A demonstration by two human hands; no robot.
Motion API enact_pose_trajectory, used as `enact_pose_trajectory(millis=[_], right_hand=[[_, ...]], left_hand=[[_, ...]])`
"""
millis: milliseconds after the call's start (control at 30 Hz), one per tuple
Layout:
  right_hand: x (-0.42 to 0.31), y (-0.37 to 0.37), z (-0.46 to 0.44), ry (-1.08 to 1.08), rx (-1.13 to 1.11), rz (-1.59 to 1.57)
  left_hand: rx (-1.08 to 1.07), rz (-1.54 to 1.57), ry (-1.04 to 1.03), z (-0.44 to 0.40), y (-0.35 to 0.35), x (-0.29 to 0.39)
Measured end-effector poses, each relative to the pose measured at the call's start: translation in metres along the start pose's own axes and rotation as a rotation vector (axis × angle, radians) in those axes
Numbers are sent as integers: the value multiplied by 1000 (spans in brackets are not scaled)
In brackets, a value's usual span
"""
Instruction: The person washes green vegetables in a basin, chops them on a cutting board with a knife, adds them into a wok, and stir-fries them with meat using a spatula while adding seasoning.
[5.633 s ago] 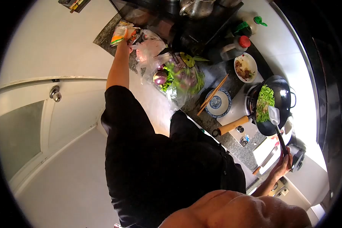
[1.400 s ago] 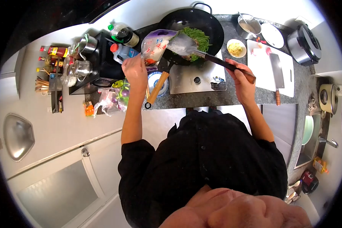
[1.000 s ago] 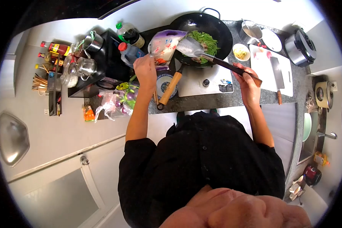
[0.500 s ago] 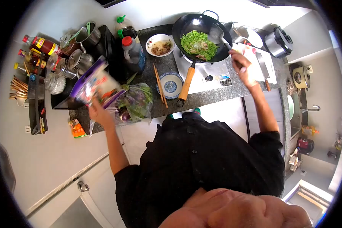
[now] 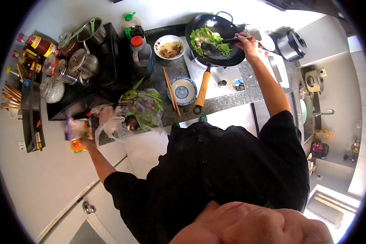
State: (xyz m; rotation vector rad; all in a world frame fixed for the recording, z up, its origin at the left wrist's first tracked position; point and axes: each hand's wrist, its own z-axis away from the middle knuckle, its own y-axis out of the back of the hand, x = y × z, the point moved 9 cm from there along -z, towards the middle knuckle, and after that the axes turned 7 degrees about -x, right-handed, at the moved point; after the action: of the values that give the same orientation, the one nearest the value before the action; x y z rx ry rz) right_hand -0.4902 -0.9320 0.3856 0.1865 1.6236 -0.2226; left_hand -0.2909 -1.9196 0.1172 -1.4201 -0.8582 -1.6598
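My right hand (image 5: 249, 45) is wrapped round the handle of a spatula (image 5: 230, 40), whose blade is down among chopped green vegetables (image 5: 203, 37) in a black wok (image 5: 227, 29). The wok sits on the cooktop, its wooden handle (image 5: 203, 90) pointing toward me. Over at the counter's left end, my left hand (image 5: 88, 143) grips a purple and white seasoning bag (image 5: 78, 129), blurred by motion. An orange packet (image 5: 79, 146) lies right beside that hand. Just to the right is a clear plastic bag of vegetables (image 5: 144, 107) with an eggplant (image 5: 132, 123).
A bowl of food (image 5: 170, 48), a patterned bowl (image 5: 184, 91) and chopsticks (image 5: 171, 91) stand left of the wok. Sauce jugs (image 5: 141, 55), jars (image 5: 53, 90) and pots (image 5: 85, 63) crowd the back left. A cleaver (image 5: 274, 68) lies on a cutting board (image 5: 284, 77) at right.
My left hand has carried the seasoning bag down and left, toward the orange packet. My right hand has closed on the spatula, and the greens in the wok are pushed about.
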Motion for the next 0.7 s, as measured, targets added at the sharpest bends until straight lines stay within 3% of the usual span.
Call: enact_pose_trajectory(millis=[67, 167, 200, 267, 333, 367, 433, 500, 567, 633, 700], right_hand=[[-17, 14, 2, 33, 73, 22], [-79, 26, 27, 55, -35, 362], [-92, 26, 37, 17, -65, 546], [-85, 36, 44, -19, -111, 620], [-50, 48, 25, 108, -132, 552], [-35, 44, 14, 137, -131, 517], [-24, 28, -9, 219, -122, 523], [-34, 0, -22, 290, -157, 610], [-57, -34, -27, 306, -207, 647], [-80, -52, -24, 307, -185, 697], [-59, -44, -41, 311, -140, 647]], left_hand=[[-38, 18, 101, -42, 20, -61], [-132, 91, 97, -74, 45, -109], [-105, 91, -15, -38, 40, -76], [-51, 83, -239, 65, 18, 18], [65, -541, -605, 163, -10, 119], [67, -544, -608, 204, -23, 150], [-76, -529, -810, 283, -69, 202], [-236, -383, -878, 322, -98, 199], [-481, -509, -900, 367, -141, 198], [-662, -430, -842, 404, -176, 191], [-780, -400, -791, 427, -204, 181]])
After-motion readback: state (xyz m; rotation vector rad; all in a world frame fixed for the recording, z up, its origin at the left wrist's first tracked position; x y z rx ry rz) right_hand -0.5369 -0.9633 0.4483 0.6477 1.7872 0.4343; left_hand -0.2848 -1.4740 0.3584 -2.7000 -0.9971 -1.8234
